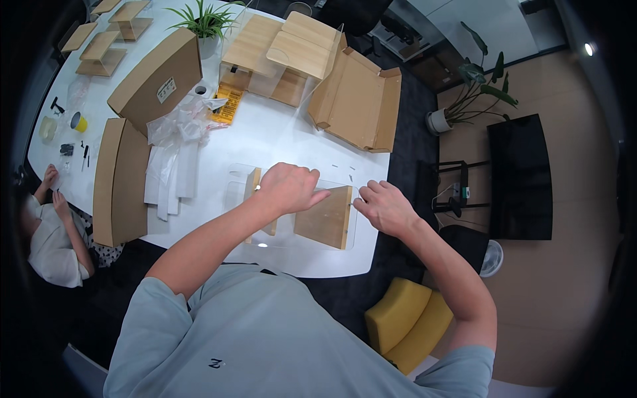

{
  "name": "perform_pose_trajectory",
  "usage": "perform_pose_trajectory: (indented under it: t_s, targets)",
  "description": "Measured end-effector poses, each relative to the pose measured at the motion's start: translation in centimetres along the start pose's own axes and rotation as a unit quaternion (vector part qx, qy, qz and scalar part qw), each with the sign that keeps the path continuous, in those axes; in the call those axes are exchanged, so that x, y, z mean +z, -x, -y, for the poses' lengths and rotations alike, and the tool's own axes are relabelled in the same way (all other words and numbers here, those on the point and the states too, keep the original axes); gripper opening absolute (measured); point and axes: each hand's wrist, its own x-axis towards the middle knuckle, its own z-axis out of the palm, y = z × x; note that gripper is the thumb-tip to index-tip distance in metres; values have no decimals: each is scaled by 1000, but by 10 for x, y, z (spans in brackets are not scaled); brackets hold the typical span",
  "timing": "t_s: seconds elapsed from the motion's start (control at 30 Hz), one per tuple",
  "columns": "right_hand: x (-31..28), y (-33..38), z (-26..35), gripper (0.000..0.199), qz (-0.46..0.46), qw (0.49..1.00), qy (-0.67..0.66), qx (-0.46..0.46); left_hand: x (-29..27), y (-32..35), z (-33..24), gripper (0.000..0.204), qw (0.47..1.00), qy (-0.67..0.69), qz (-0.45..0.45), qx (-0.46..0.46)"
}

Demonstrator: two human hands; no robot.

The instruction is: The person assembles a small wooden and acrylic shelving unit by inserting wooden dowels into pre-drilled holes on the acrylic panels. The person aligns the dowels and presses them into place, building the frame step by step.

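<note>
Left wooden board (253, 182): near our side of the counter (265, 139).
Left hand (288, 188): fingers curled, thumb extended; we cannot tell its hold.
Right wooden board (324, 220): between the hands.
Right hand (383, 207): pinching beside that board's edge, object unclear.

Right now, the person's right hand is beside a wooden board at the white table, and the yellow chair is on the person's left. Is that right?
Not quite: the head view shows the yellow chair on the person's right, not left. The right hand is beside a wooden board at the white table, as stated.
</note>
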Motion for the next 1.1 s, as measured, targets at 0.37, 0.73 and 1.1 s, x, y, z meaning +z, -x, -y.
perform_pose_trajectory:
  t_s: [0.37, 0.73, 1.1]
  targets:
    - [0, -3, -10, 10, -61, 991, 58, -106, -1, 1, 0, 56, 1000, 5, 0, -1]
    - [2, -2, -13, 10, -61, 992, 48, -102, -2, 0, -1, 57, 1000, -4, 7, -6]
    - [3, -16, -9, 9, 53, 996, -74, -14, 2, 1, 0, 55, 1000, -12, -5, 6]
